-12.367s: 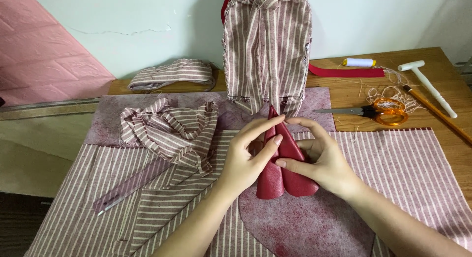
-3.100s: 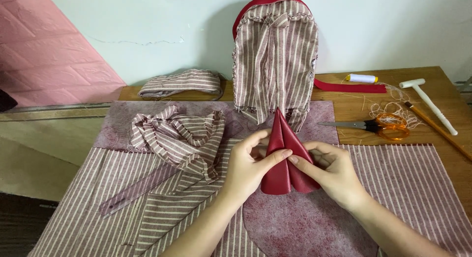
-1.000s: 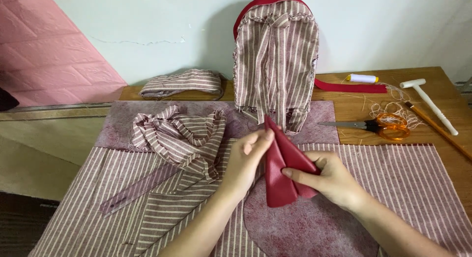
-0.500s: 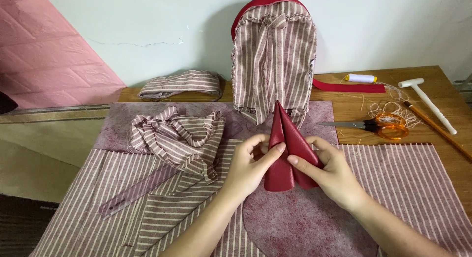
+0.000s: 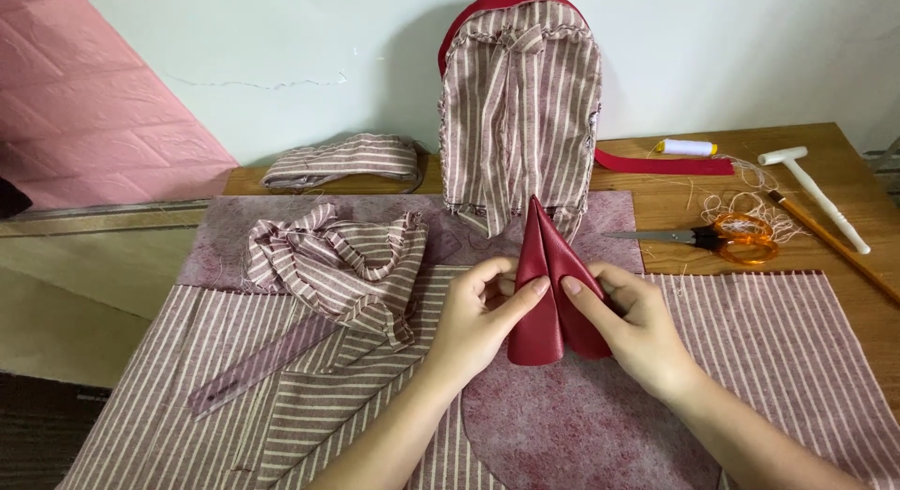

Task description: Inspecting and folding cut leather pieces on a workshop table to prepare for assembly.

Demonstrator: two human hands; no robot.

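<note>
I have both hands on a folded piece of dark red leather-like material (image 5: 548, 293), which stands up in a narrow cone shape with its tip pointing away from me. My left hand (image 5: 478, 316) pinches its left side, thumb and fingers closed on the fold; my right hand (image 5: 633, 321) grips the right side the same way, with the forefingers of both hands nearly meeting on the front face. The red piece sits above the middle of the table (image 5: 844, 180), over a rounded panel of mottled pink felt (image 5: 581, 424) that lies on wide striped fabric (image 5: 778, 349).

Just behind the tip stands a striped backpack (image 5: 520, 105) with a red rim, upright against the wall. To my left lies a crumpled bundle of the same striped cloth (image 5: 337, 260), and a clear ruler (image 5: 262, 363) rests at a slant beside it. A folded striped strap (image 5: 342, 160) lies farther back. To my right, on bare wood, I see orange-handled scissors (image 5: 712, 237), loose thread, a red strip (image 5: 666, 162), a spool of yellow thread (image 5: 686, 148) and a white mallet (image 5: 816, 192).
</note>
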